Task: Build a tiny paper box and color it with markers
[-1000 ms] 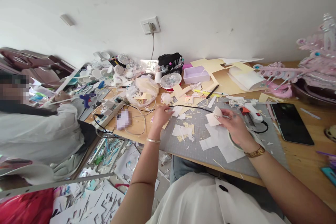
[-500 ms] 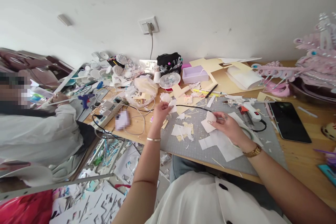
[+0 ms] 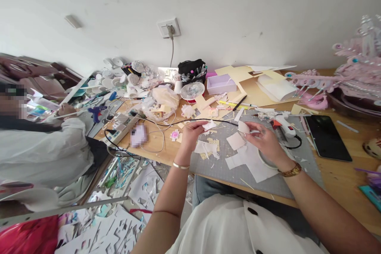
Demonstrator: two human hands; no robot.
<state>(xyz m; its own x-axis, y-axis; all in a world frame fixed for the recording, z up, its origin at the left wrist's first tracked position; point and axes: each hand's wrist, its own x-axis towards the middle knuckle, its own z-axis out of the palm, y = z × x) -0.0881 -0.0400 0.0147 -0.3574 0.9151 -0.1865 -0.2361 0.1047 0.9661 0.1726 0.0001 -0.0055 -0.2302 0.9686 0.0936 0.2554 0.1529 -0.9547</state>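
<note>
Head view. A wooden table [image 3: 339, 182] stands against a white wall with a socket [image 3: 168, 27]. The table is heavily littered. The landmark is the grey cutting mat [image 3: 220, 168], in front of the person.

- Left hand [image 3: 193, 134]: raised over the mat's far left corner, fingertips closed on a paper scrap [image 3: 209, 126].
- Right hand [image 3: 264, 139]: over the far middle of the mat, thumb and fingers pinched on a small rounded white piece [image 3: 243, 127].
- The hands are near each other but apart and do not touch.
- Flat on the mat: a white sheet [image 3: 253, 164] partly under the right wrist, with loose offcuts [image 3: 206, 149] to its left.
- A black cord [image 3: 220, 120] runs along the mat's far edge, passing just behind both hands.
- A glue gun [image 3: 285, 125] lies at the mat's far right corner, just beside the right hand.
- A dark phone [image 3: 327, 137] lies right of the mat.
- A power strip [image 3: 122, 126] lies left of the mat.
- A co-worker's white sleeve [image 3: 44, 151] is far left of the mat.

Risks (judgement):
- Either wrist could catch the cord and drag the glue gun onto the sheet.
- If the nozzle is hot, the right hand sits close enough to be burned.
- A dropped piece would be hard to find among the white offcuts.
</note>
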